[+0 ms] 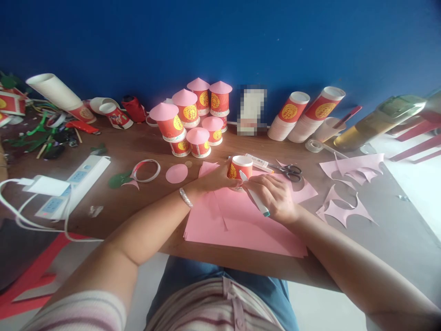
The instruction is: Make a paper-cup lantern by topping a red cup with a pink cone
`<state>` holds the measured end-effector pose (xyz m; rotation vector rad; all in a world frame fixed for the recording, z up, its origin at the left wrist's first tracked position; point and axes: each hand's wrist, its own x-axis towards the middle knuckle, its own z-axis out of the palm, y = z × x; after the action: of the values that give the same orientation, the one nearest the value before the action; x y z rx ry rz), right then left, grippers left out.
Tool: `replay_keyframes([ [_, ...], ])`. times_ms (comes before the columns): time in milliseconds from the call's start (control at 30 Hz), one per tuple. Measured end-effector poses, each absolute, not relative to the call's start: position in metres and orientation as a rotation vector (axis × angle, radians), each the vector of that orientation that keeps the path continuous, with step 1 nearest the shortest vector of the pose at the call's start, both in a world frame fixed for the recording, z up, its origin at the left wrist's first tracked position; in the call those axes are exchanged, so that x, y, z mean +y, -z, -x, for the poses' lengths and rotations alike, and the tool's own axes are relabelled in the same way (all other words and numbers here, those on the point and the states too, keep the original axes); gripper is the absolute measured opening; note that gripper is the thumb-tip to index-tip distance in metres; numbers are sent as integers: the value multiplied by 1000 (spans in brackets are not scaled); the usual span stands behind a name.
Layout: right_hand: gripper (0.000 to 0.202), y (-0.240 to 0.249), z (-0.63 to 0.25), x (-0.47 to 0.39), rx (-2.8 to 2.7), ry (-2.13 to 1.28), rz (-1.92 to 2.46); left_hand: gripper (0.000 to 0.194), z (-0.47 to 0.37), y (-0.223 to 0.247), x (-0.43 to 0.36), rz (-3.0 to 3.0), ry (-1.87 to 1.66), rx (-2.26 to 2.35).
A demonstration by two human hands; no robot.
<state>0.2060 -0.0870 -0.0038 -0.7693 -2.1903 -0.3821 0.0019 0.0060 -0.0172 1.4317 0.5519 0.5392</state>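
Note:
My left hand (218,178) is wrapped round the side of a red and white paper cup (237,172) with a yellow print, held over the pink paper sheets (237,220). In my right hand (275,195) is a white marker (257,202) with a teal end. Its pale tapered tip points at the cup's side; whether it touches, I cannot tell. Dark marks show low on the cup. Just behind the cup lie scissors (292,172) and a white tube-like item (257,161).
Cups with pink cone roofs (189,112) stand behind my left hand. Stacked paper cups (319,110) lean by the blue wall. Pink offcuts (346,207) and a tape roll (313,145) lie right; a power strip (74,186), pink disc (177,173) and paper ring (146,171) left.

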Motion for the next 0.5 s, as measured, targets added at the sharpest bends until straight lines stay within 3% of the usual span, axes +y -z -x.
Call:
replay_keyframes([
  [233, 36, 6, -211, -86, -2158, 362, 783, 44, -2, 11, 7, -1416, -518, 490],
  [500, 37, 8, -212, -83, -2120, 389, 770, 44, -2, 13, 11, -1373, -540, 441],
])
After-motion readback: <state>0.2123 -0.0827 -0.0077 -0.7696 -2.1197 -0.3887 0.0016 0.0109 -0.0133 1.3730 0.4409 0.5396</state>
